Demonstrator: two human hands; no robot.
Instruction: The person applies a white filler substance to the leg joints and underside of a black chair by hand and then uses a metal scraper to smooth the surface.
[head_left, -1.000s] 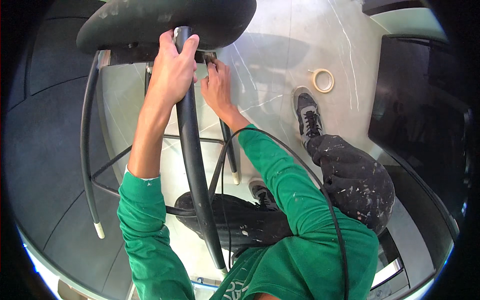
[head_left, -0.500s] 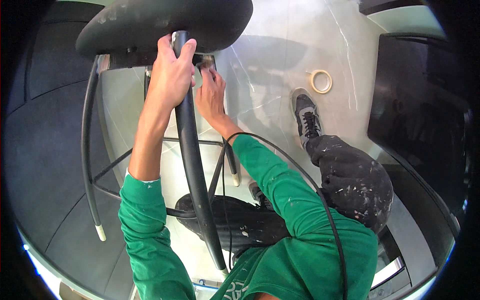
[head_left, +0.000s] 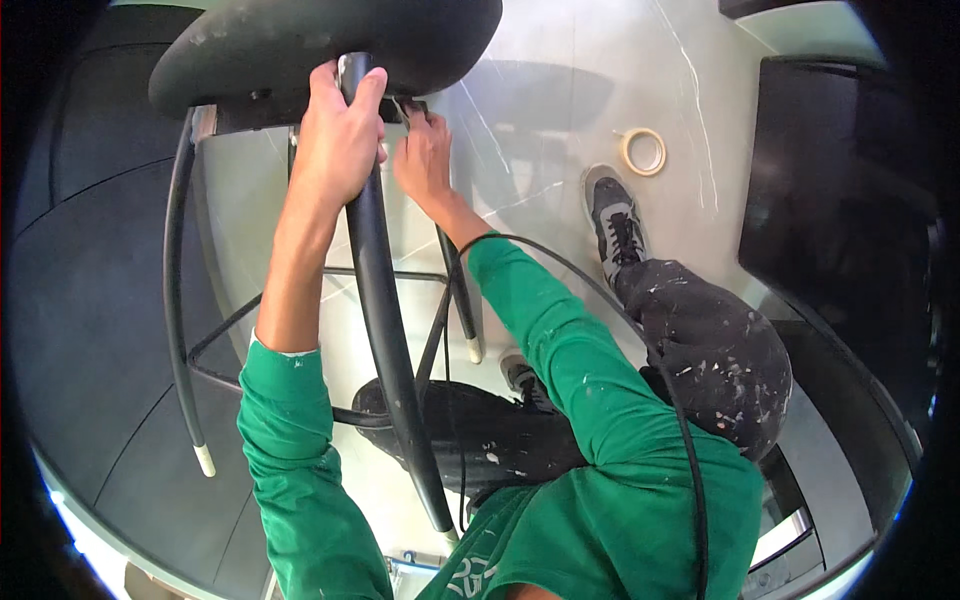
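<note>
A black stool with a rounded padded seat (head_left: 320, 40) and thin curved metal legs lies tipped on the pale marble floor (head_left: 540, 120), its seat toward the top edge of the view and its legs running down toward the person. The left hand (head_left: 338, 140) is closed around the nearest black tubular leg (head_left: 385, 330) just under the seat, fingers wrapped over the tube. The right hand (head_left: 424, 155) sits just beside it, fingertips pressed at the metal bracket (head_left: 400, 108) under the seat; whether it pinches anything cannot be told. The gripped leg crosses in front of the person's body, and the stool's crossbars (head_left: 385, 272) lie between the arms and the floor. A thin black cable (head_left: 600, 290) loops over the right green sleeve (head_left: 580, 370). The person's paint-spattered dark trousers (head_left: 710, 350) and grey shoe (head_left: 615, 220) lie to the right. A roll of beige tape (head_left: 643, 151) lies on the floor beyond the shoe, well apart from both hands. A dark cabinet (head_left: 840, 180) stands at the right edge.
</note>
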